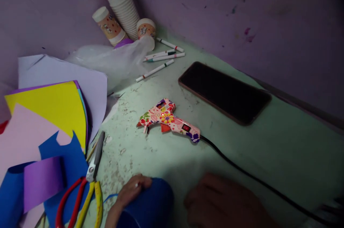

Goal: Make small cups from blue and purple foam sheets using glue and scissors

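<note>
At the bottom centre, my left hand (128, 195) is wrapped round the left side of a blue cylinder (150, 204), its fingers on the top edge. My right hand (220, 203) lies just right of the cylinder, apart from it, dark and blurred; its fingers look curled, but whether they hold anything is hidden. Beyond both hands, a floral glue gun (168, 118) rests on its side on the green table (290, 149), nozzle to the left, with a black cable (242, 170) running to the lower right. Scissors (91, 170) with red and yellow handles lie left of my left hand.
A phone (225, 91) lies at the right. Markers (155, 70), a plastic bag (107, 63) and stacked paper cups (125, 9) sit by the wall. Yellow (53, 102), pink and blue sheets cover the left side, with a purple strip (43, 183) on them.
</note>
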`<state>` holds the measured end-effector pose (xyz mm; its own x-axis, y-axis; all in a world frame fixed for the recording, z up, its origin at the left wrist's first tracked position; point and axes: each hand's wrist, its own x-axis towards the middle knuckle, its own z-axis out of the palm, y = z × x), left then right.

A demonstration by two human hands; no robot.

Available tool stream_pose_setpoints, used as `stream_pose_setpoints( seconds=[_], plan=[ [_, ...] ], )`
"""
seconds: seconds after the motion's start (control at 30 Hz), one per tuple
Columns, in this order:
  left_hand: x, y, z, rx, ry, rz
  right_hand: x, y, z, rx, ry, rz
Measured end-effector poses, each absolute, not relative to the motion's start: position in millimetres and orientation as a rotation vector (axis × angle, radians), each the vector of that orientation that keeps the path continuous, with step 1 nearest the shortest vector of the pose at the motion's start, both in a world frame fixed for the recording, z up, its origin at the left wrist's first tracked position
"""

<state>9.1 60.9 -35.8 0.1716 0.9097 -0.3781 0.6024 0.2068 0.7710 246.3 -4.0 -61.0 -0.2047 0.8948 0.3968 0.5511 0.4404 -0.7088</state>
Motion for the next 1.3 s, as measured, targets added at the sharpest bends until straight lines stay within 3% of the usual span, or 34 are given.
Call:
stream_pose_setpoints(
  seconds=[0.4, 0.63, 0.87, 0.93, 1.03, 1.3],
  plan=[
    [27.6, 47.6, -14.4, 1.653, 1.468, 0.459, 247.8, -4.5, -46.3, -1.229, -1.758, 0.739],
    [0.6, 25.2, 5.5, 1.916, 1.478, 0.758, 249.0, -7.7, -39.1, -1.345, -1.629, 0.812],
    [-2.2, -6.0, -9.3, 2.477, 1.761, 0.311, 246.3, -9.1, -17.6, -1.385, -1.706, 0.63],
    [7.0, -6.5, -9.6, 2.419, 2.038, 0.193, 237.8, -4.8, -4.0, -1.264, -1.882, 0.573],
    [19.0, -2.0, -0.6, 2.251, 2.078, -0.065, 222.0, 4.4, 9.8, -1.123, -2.126, 0.575],
    [27.3, 7.0, 8.9, 2.194, 1.941, -0.13, 219.7, 24.1, 8.8, -1.053, -2.151, 0.648]
  ],
)
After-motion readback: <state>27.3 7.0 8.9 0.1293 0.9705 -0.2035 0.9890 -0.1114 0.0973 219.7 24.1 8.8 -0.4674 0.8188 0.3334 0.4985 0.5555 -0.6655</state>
